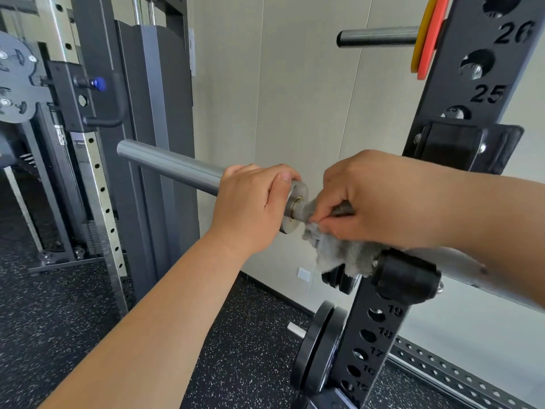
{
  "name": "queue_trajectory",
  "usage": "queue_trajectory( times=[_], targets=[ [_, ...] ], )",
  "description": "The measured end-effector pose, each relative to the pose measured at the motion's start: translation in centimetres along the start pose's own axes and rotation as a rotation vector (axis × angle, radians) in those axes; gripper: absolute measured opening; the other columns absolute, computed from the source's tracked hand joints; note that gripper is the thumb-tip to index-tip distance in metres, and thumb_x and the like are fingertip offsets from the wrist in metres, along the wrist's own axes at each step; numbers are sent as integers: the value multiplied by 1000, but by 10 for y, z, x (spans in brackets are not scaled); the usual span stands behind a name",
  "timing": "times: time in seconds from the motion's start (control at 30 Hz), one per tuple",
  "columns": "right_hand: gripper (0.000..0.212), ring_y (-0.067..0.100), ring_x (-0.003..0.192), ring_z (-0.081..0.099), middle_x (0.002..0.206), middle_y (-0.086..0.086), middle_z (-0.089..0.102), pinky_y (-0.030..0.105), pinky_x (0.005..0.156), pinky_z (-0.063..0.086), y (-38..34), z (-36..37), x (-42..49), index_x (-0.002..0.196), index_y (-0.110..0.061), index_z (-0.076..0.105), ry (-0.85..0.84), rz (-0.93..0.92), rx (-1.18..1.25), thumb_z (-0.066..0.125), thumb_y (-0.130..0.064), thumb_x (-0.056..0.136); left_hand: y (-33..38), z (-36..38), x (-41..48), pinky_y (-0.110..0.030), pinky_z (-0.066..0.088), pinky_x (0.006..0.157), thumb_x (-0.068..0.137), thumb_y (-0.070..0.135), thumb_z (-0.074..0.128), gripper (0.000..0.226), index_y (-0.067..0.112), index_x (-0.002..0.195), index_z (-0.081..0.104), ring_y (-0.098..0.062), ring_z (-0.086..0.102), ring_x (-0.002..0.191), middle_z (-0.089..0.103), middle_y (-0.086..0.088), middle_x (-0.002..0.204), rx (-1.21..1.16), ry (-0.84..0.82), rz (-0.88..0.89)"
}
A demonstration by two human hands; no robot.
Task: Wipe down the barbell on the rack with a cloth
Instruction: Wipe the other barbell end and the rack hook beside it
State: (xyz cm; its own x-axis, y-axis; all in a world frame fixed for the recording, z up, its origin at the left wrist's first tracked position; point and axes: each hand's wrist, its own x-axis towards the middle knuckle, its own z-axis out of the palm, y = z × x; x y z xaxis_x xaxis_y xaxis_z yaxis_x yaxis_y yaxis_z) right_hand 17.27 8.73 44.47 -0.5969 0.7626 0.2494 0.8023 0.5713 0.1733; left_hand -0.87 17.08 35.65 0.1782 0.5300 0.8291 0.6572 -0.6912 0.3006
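Note:
A steel barbell (pixel 171 166) lies across the black J-hook (pixel 407 276) of the dark rack upright (pixel 483 93), its thick sleeve pointing left. My left hand (pixel 250 205) grips the sleeve right beside the collar (pixel 295 202). My right hand (pixel 383 199) holds a grey cloth (pixel 342 252) bunched around the thin shaft just right of the collar, and part of the cloth hangs down over the hook. The shaft under the cloth is hidden; it continues to the right under my right forearm.
Black weight plates (pixel 318 349) hang low on the rack. Orange and yellow plates (pixel 427 36) sit on a storage peg at the top right. A cable machine (pixel 97 113) stands at the left. Behind is a beige wall, below a speckled black rubber floor (pixel 59 305).

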Motion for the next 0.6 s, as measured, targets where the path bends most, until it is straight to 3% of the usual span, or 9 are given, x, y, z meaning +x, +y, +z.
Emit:
queue_trajectory(
  times=[0.2,0.43,0.6],
  targets=[
    [12,11,76,59,77,-9,59,38,73,51,-4,13,7,93,-36,79,118,-23,31,67,-37,93,2,-6,9,-42,41,96,105,35,25,49,33,96,73,-13,62,83,71,12,81,5,-108,-35],
    [9,-1,75,59,71,-21,60,19,72,48,-1,-2,-2,88,-42,79,-65,33,55,70,-40,88,3,-5,6,-41,37,99,105,35,22,50,34,94,71,-12,61,83,72,13,83,8,-91,-50],
    [14,6,77,57,81,-11,58,34,75,51,-4,11,9,98,-39,78,80,-10,38,66,-42,92,5,-8,10,-34,38,92,104,35,23,51,33,94,73,-9,55,77,71,13,81,12,-131,-57]
  ],
)
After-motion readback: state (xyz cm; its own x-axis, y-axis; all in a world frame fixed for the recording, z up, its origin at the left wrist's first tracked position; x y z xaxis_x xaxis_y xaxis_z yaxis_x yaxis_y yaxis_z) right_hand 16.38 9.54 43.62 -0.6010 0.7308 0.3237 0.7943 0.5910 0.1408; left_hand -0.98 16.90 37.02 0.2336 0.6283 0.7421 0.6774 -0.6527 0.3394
